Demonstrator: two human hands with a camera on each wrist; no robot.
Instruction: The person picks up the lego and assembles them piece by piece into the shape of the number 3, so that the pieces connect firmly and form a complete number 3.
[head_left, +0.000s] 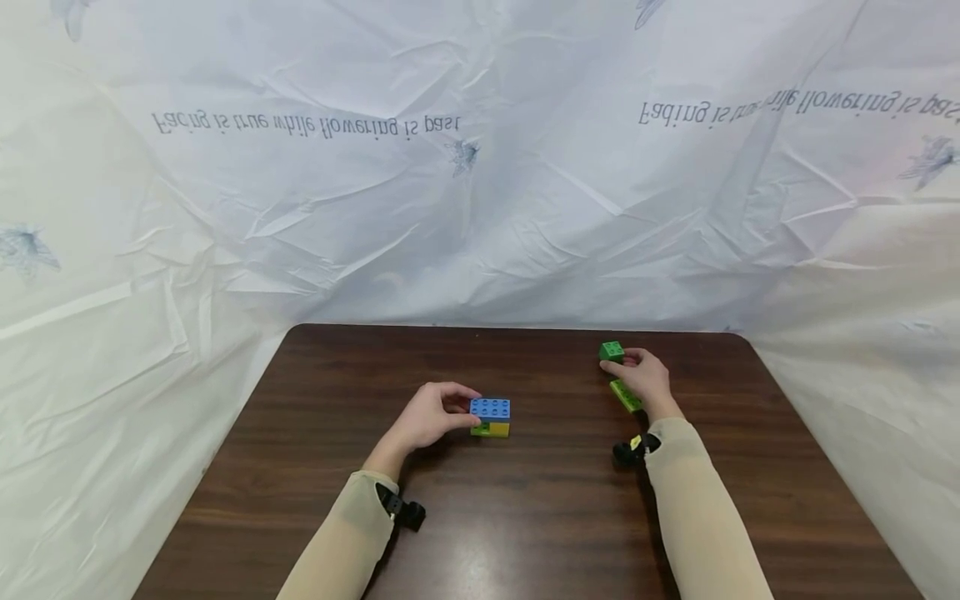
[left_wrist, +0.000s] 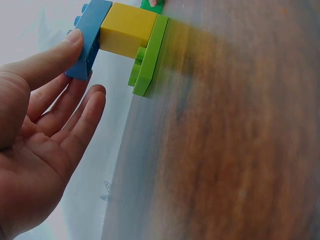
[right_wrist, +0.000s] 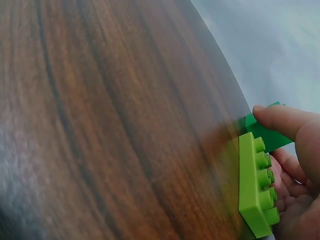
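My left hand (head_left: 429, 414) pinches the blue brick (head_left: 491, 408) between thumb and fingers. That brick tops a small stack; a yellow block (left_wrist: 129, 29) sits under it, on a lime green studded plate (left_wrist: 151, 57) at the table. The blue and lime pieces both stick out past the yellow one on my left hand's side. Farther back on the right, my right hand (head_left: 643, 377) grips a darker green brick (head_left: 611, 351) by its sides, studs up. Just in front of it a second lime green plate (right_wrist: 254, 187) lies on the table, partly beneath my right hand in the head view.
The dark brown wooden table (head_left: 525, 517) has rounded far corners. White sheeting (head_left: 480, 208) with printed words hangs behind it and along both sides. A black wrist camera is strapped to each sleeve, and the left one (head_left: 408, 514) stands close over the table.
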